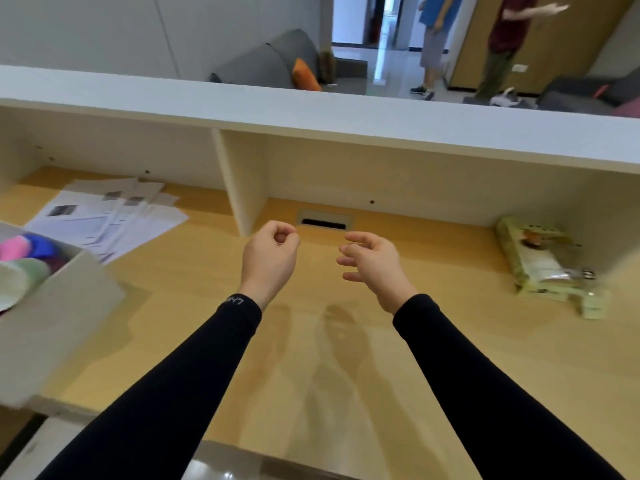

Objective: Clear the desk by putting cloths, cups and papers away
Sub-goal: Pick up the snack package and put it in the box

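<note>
White printed papers (107, 220) lie fanned flat at the desk's (311, 341) far-left; possibly cups (20, 275) boxed beside.

Papers (104, 216) far-L on desk (311, 358), packet (543, 261) far-R.

Smooth, faintly glossy wood-grain worktop (346, 358); matt printed papers (110, 216); glossy plastic-wrapped packet (540, 258); matt black cloth sleeves (194, 375).

Both forearms wear close-fitting black sleeves (194, 386) ending at the wrists, leaving the hands bare. The left cuff (239, 304) carries small pale lettering (too blurred to read, perhaps a brand mark).
</note>
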### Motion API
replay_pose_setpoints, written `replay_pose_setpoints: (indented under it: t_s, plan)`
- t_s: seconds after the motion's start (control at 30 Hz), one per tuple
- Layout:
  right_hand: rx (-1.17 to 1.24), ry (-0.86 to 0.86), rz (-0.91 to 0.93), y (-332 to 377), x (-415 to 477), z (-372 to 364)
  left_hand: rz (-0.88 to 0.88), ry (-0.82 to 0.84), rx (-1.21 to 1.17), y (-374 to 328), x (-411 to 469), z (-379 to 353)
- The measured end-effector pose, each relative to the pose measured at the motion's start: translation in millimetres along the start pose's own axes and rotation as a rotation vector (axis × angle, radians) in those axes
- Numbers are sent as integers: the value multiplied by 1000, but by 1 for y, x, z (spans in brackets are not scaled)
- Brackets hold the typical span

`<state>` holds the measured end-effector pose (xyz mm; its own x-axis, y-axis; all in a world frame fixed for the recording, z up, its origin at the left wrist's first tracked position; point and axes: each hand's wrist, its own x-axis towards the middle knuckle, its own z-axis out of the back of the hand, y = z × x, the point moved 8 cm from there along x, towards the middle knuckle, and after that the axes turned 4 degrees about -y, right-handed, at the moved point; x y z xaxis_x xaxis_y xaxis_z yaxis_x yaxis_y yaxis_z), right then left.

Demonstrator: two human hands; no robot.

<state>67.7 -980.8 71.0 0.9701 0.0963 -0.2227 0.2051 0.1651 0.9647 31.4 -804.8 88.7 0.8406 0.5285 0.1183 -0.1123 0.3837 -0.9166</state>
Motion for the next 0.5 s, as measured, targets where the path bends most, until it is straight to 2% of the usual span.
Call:
replay_pose_setpoints:
  t_s: [0.3, 0.5]
  plan:
    - [55, -336, -131, -66, 17, 217, 11, 373, 17, -49, -52, -213]
    - [125, -568, -224, -101, 26, 320, 60, 628, 50, -61, -83, -320]
